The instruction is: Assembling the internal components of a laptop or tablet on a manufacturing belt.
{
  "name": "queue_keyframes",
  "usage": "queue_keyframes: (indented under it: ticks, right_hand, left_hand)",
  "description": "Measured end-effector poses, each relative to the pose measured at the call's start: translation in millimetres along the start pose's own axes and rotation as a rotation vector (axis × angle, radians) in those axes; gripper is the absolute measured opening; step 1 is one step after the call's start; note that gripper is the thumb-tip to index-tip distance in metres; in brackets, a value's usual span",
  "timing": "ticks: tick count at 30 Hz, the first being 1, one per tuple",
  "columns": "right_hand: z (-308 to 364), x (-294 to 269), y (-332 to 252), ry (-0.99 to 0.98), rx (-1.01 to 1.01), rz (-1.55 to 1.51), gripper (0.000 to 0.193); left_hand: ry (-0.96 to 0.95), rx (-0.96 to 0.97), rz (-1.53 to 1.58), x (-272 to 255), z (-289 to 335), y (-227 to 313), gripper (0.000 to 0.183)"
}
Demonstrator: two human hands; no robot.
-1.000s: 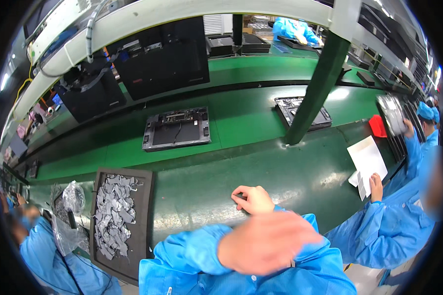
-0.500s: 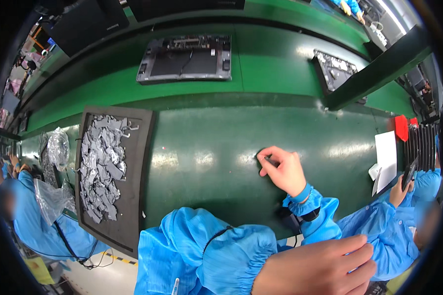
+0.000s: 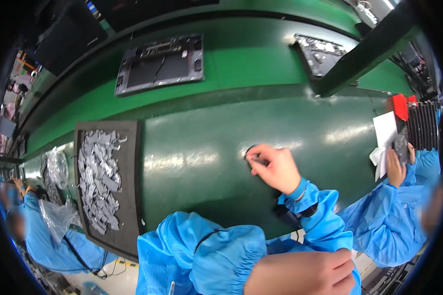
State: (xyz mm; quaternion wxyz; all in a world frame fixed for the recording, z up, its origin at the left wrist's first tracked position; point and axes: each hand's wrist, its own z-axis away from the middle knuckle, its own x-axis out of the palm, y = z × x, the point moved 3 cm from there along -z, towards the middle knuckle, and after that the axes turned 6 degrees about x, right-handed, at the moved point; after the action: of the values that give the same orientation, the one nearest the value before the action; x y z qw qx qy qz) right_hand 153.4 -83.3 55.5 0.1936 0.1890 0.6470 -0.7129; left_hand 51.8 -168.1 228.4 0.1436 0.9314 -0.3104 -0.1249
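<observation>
My right hand is over the middle of the green bench, its thumb and fingers pinched on a small dark piece whose kind I cannot make out. The fingertips are close to the bench surface. My left hand is low at the front edge of the view, crossing in front of my body toward my right forearm. Its fingers are curled and together; whatever lies inside them is hidden. To the left, a black foam tray carries a heap of grey, torn-looking strips.
Opened laptop bases lie on the raised back shelf, one left and one right, behind a dark green post. Co-workers in blue sit left and right. White paper and clear bags lie nearby.
My left hand has moved a little left and down, and its fingers have curled. My right hand keeps its pinch, slightly further left in view. The whole view has shifted somewhat.
</observation>
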Motion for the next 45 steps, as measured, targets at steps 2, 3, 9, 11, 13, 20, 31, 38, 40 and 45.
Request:
queue_keyframes:
  ticks: [2, 3, 9, 11, 13, 20, 31, 38, 40, 45]
  right_hand:
    - [0.9, 7.1, 3.9, -0.019, -0.01, 0.0, 0.009]
    - [1.5, 7.9, 3.0, -0.042, -0.001, 0.009, 0.009]
    - [4.8, 5.6, 6.0, 0.015, -0.112, 0.111, 0.012]
    - [3.4, 5.0, 9.6, 0.014, -0.107, 0.095, 0.013]
    - [3.3, 4.7, 9.9, 0.007, -0.092, 0.091, 0.014]
    - [3.5, 0.6, 1.0, 0.017, -0.1, 0.084, 0.016]
    - [5.1, 1.5, 2.7, 0.02, -0.105, 0.098, 0.021]
    - [4.7, 1.1, 2.2, 0.015, -0.107, 0.11, 0.021]
    - [4.8, 1.4, 1.8, 0.015, -0.106, 0.113, 0.021]
    - [6.2, 1.5, 3.9, 0.034, -0.119, 0.109, 0.02]
  left_hand:
    - [-0.065, 0.091, 0.005, -13.5, -0.5, -7.0, 0.017]
    - [-0.112, 0.081, 0.082, -19.8, 0.2, -11.7, 0.018]
    - [0.038, 0.292, -0.058, -46.2, -10.5, -24.2, 0.02]
    - [0.074, 0.336, -0.131, -43.3, -13.8, -27.3, 0.016]
    - [0.232, 0.308, -0.155, -33.1, -11.4, -20.9, 0.02]
    - [0.259, 0.283, -0.137, -29.3, -13.1, -24.0, 0.02]
    - [0.287, 0.309, -0.251, -29.7, -12.3, -25.7, 0.017]
    - [0.32, 0.329, -0.259, -32.3, -9.5, -27.5, 0.018]
    - [0.188, 0.384, -0.25, -36.2, -11.3, -28.9, 0.018]
    - [0.25, 0.356, -0.258, -32.0, -6.4, -26.7, 0.018]
